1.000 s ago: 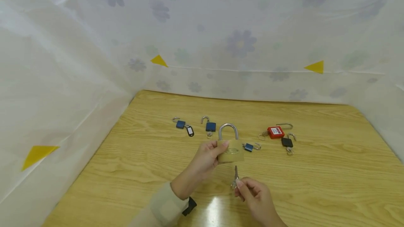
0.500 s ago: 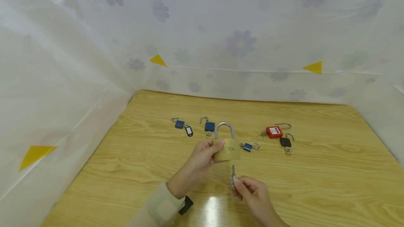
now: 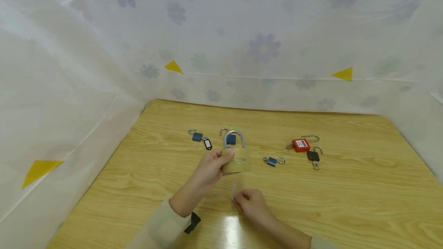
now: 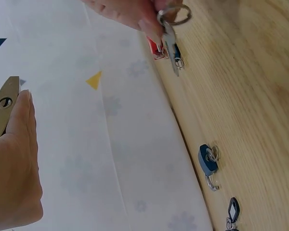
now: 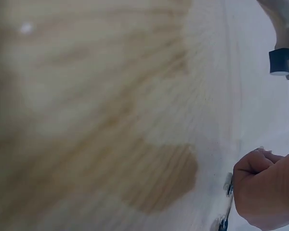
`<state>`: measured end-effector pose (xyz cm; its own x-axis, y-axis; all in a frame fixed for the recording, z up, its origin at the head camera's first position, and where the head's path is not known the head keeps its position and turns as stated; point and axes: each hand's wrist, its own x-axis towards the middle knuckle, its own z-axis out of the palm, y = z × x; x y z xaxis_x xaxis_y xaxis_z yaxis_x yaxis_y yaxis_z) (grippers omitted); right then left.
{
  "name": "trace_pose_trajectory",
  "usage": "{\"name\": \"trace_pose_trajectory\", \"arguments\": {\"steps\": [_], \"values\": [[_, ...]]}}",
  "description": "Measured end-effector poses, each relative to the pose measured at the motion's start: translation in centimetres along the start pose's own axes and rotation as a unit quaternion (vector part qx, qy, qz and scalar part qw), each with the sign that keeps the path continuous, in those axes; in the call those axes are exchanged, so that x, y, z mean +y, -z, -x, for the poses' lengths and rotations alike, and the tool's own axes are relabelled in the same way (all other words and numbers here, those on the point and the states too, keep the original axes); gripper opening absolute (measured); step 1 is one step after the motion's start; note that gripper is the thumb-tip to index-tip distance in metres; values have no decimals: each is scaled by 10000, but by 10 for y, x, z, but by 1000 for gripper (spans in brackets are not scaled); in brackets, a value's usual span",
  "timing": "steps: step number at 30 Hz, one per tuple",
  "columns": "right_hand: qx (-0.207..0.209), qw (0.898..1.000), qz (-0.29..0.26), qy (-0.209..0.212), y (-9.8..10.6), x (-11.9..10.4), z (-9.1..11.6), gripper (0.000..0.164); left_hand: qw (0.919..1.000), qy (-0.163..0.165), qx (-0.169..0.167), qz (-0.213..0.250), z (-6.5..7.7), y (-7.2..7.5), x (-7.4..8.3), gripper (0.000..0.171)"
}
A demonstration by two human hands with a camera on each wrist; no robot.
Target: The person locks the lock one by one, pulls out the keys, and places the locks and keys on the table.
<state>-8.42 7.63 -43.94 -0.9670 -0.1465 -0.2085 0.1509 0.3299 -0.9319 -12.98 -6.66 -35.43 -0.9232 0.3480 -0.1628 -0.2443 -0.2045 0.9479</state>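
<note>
- White sheeting (image 3: 221,22) with pale flowers fills the upper part of the head view and runs down its left side.
- The wooden table (image 3: 121,191) spans the lower half.
- The left hand (image 3: 208,167), lower centre, grips the brass padlock, its thumb across the front face.
- The right hand (image 3: 255,206), below and to the right, apart from the left hand, pinches the key with its fingers curled in.
- The brass padlock (image 3: 240,162) is held upright just below the centre of the frame, both shackle ends meeting the body.
- Yellow triangles (image 3: 41,173) mark the sheeting at left, upper left and upper right.
- The red padlock (image 3: 301,145) lies right of centre, shackle open, just above the black padlock (image 3: 313,156), also open.
- One blue padlock (image 3: 232,139) shows partly through the brass shackle; another (image 3: 197,136) lies further left beside a black tag (image 3: 207,143), a third (image 3: 272,161) right of centre.
- The key (image 4: 171,45), blurred in the head view, hangs from a ring (image 4: 183,20) at the top of the left wrist view.
- The keyhole (image 4: 5,102), at that view's left edge, is well apart from it.
</note>
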Motion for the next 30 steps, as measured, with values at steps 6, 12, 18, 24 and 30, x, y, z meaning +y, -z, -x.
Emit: {"name": "trace_pose_trajectory", "arguments": {"steps": [6, 12, 18, 24, 30], "values": [[60, 9988, 415, -258, -11, 2, -18, 21, 10000, 45, 33, -49, 4, 11, 3, 42], [5, 9981, 487, -389, -17, 2, -25, 22, 9994, 217, 255, -103, 1, 28, 2, 41], [-101, 9936, 1083, -314, -15, 0, -28, 32, 9985, 335, 421, -79, -5, 42, -3, 40], [-133, 9865, 1628, -125, -15, -4, -30, 42, 9978, 340, 561, -73, -11, 47, -7, 39], [-239, 9793, 2003, -140, -14, -8, -30, 50, 9977, 325, 601, -45, -14, 52, -10, 40]]}}
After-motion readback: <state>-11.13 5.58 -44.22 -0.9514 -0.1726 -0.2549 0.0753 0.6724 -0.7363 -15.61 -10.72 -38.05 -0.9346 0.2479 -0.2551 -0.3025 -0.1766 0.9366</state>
